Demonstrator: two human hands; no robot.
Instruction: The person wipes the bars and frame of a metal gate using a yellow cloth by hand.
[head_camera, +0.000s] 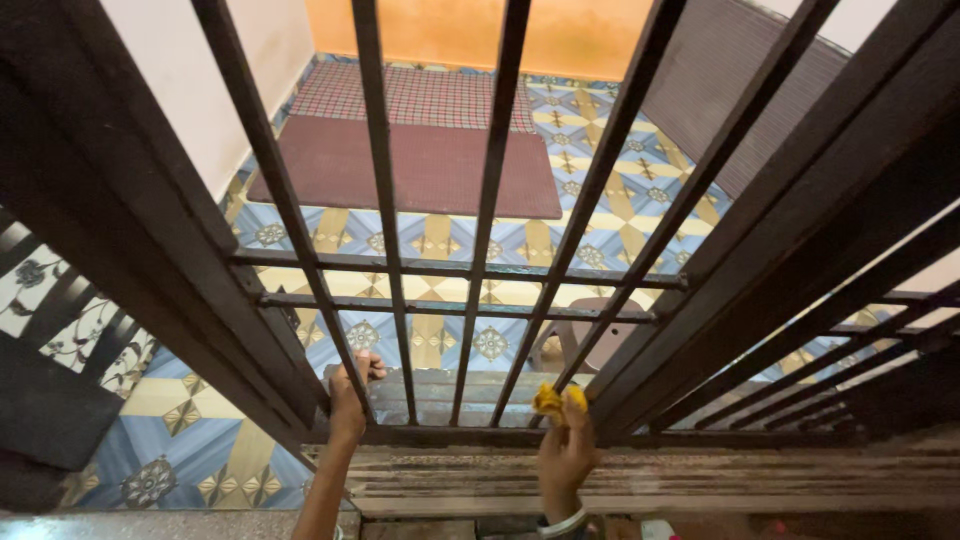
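The left hand (350, 392) is wrapped around one upright bar low on the dark metal gate (490, 200), fingers curled shut on it just above the bottom rail. The right hand (565, 450) pinches a crumpled yellow cloth (556, 401) and presses it against the foot of a neighbouring bar, near the gate's frame. Beyond the bars lie a patterned tile floor (440, 240), a maroon mat (420, 165) and a checked mat (420, 95) by the far orange wall
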